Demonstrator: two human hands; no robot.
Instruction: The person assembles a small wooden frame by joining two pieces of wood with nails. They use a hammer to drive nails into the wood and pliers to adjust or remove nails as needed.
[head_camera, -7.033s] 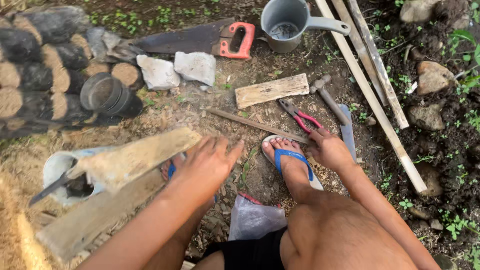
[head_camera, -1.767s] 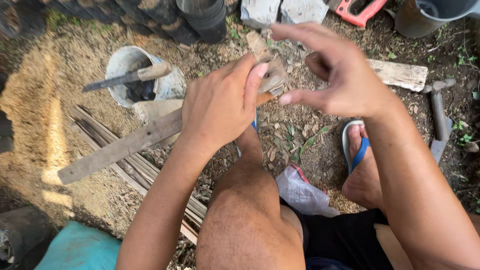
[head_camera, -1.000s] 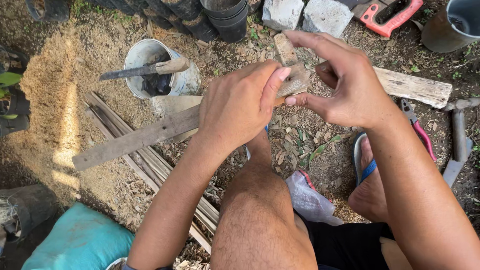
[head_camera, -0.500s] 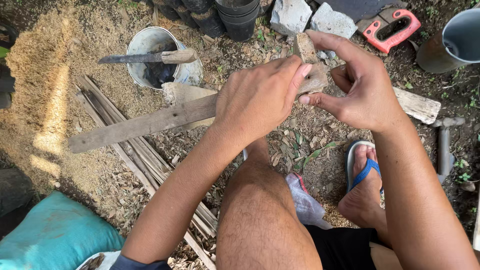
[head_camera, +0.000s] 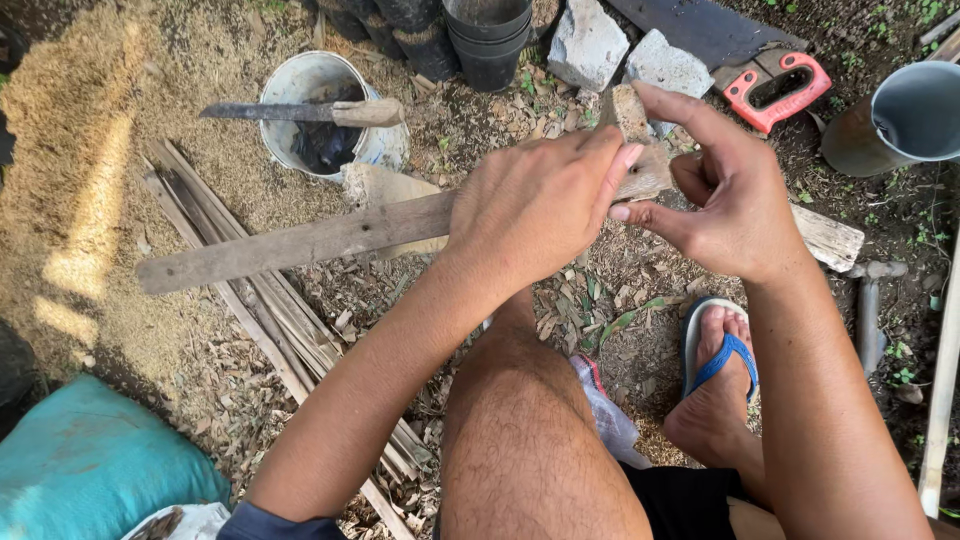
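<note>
The weathered wooden plank (head_camera: 300, 243) is being held level above the ground, over the person's raised knee, its long end running out toward the left over the sawdust patch. The left hand (head_camera: 535, 205) is gripping it near its right end, fingers wrapped fully around the wood. The right hand (head_camera: 725, 195) is pinching a small wood piece (head_camera: 632, 115) standing upright at that same end of the plank, thumb and forefinger closed on it, the other fingers curled loosely. Just beyond the plank, a white bucket (head_camera: 325, 110) is sitting on the ground with a long knife (head_camera: 300, 112) lying across its rim. Two grey stones (head_camera: 620, 55) are lying near the top edge, beside a saw with a red handle (head_camera: 775, 85). A blue sandal (head_camera: 720, 355) is covering the right foot on the leaf litter.
</note>
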